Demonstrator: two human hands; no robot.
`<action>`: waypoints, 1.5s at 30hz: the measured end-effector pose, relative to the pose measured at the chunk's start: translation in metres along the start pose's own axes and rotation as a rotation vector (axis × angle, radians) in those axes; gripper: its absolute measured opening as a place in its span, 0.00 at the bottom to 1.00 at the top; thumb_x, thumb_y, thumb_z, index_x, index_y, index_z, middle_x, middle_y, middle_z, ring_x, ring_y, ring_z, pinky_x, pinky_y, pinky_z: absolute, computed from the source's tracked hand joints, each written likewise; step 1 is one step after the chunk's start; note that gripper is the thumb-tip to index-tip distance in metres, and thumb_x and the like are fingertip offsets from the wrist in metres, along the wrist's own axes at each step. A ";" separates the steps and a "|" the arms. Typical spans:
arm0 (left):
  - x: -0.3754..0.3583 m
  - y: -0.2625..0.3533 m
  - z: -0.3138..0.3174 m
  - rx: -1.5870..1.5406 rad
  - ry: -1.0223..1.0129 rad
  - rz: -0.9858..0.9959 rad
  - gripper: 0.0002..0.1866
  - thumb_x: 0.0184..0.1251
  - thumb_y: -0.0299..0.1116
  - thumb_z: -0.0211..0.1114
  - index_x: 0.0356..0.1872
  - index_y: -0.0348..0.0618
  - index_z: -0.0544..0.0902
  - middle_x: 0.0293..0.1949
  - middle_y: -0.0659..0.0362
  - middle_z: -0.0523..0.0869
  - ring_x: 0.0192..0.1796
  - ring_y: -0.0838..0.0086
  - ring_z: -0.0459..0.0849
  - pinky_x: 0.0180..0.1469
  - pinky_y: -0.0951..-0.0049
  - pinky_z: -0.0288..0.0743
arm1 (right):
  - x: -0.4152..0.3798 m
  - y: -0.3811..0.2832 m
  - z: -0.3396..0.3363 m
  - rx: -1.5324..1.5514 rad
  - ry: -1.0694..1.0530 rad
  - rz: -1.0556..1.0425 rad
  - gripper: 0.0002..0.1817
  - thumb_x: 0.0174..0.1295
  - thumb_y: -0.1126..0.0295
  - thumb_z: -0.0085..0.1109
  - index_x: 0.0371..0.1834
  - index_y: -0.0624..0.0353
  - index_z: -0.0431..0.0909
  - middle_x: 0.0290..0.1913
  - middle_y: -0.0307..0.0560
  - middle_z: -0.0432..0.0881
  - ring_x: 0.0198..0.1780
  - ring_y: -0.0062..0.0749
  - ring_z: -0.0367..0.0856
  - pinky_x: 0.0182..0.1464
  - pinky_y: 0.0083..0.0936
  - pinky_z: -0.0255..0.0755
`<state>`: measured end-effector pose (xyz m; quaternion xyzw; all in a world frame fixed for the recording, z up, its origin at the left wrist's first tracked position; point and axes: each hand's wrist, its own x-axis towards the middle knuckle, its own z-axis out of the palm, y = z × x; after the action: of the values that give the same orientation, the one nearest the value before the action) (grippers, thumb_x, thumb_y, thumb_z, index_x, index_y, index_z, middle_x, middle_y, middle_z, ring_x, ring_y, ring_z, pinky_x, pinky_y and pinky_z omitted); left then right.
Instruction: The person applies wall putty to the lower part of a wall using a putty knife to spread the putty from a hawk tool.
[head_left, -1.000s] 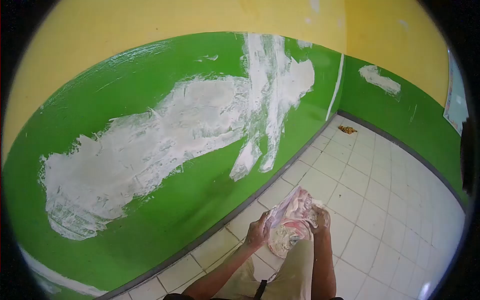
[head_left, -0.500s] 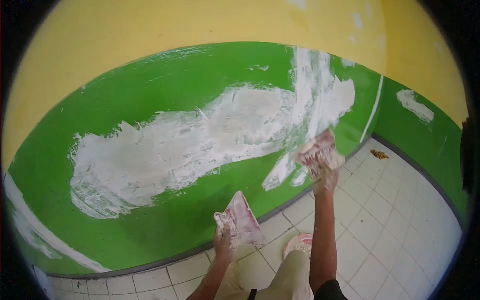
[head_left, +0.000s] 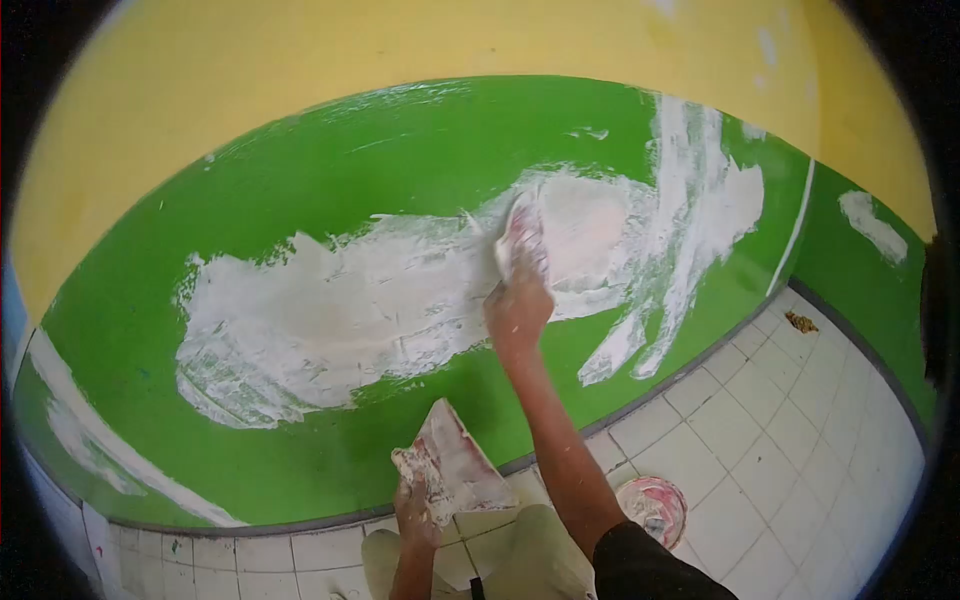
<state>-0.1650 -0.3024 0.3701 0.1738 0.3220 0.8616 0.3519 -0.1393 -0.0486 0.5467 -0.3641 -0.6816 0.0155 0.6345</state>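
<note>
My right hand (head_left: 520, 312) is closed round a putty-smeared scraper (head_left: 524, 240), whose blade lies against the white putty patch (head_left: 350, 300) on the green wall (head_left: 330, 185). Lower down, my left hand (head_left: 415, 512) grips a second, roughly triangular smeared scraper (head_left: 460, 462), with a thick lump of putty near the fingers. This one is held in front of the bottom of the wall. To the right of the patch, streaks of white putty (head_left: 690, 190) run up and down.
A round tub (head_left: 652, 505) with pink and white smears stands on the tiled floor (head_left: 740, 460) right of my legs. Small brown debris (head_left: 801, 322) lies near the corner. The adjoining green wall (head_left: 850, 270) carries another white patch.
My right hand has swung left with its scraper, from the streaks to the middle of the patch. My left hand has shifted slightly left and down. The view has shifted, showing more of the tub.
</note>
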 end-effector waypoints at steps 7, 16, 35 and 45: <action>0.038 0.023 0.003 0.208 -0.057 -0.062 0.15 0.73 0.33 0.56 0.55 0.36 0.75 0.45 0.59 0.82 0.44 0.75 0.82 0.49 0.69 0.78 | -0.040 -0.021 -0.031 0.181 -0.038 -0.216 0.22 0.54 0.80 0.56 0.56 0.65 0.75 0.29 0.57 0.80 0.27 0.50 0.78 0.31 0.37 0.74; 0.045 0.040 -0.008 0.194 -0.103 -0.065 0.14 0.72 0.33 0.58 0.53 0.36 0.76 0.44 0.59 0.82 0.41 0.77 0.82 0.45 0.71 0.79 | 0.076 0.122 -0.063 0.045 0.306 -0.036 0.17 0.56 0.79 0.55 0.51 0.62 0.81 0.25 0.58 0.79 0.23 0.40 0.76 0.28 0.32 0.70; 0.042 0.026 -0.074 0.133 -0.051 -0.071 0.14 0.71 0.35 0.60 0.51 0.36 0.78 0.41 0.60 0.83 0.39 0.76 0.82 0.43 0.72 0.79 | -0.025 -0.022 -0.053 0.236 0.174 -0.432 0.31 0.44 0.89 0.50 0.58 0.69 0.73 0.56 0.63 0.79 0.56 0.59 0.79 0.58 0.40 0.73; 0.015 0.047 -0.054 0.053 -0.028 -0.070 0.14 0.70 0.35 0.61 0.50 0.35 0.78 0.40 0.59 0.83 0.40 0.75 0.82 0.45 0.71 0.79 | -0.071 0.068 -0.011 0.180 -0.328 -0.806 0.33 0.46 0.83 0.54 0.62 0.58 0.73 0.66 0.53 0.71 0.72 0.49 0.62 0.75 0.56 0.48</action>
<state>-0.2268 -0.3408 0.3634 0.1837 0.3458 0.8373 0.3817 -0.1022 -0.0401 0.4555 -0.0051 -0.8567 -0.1164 0.5025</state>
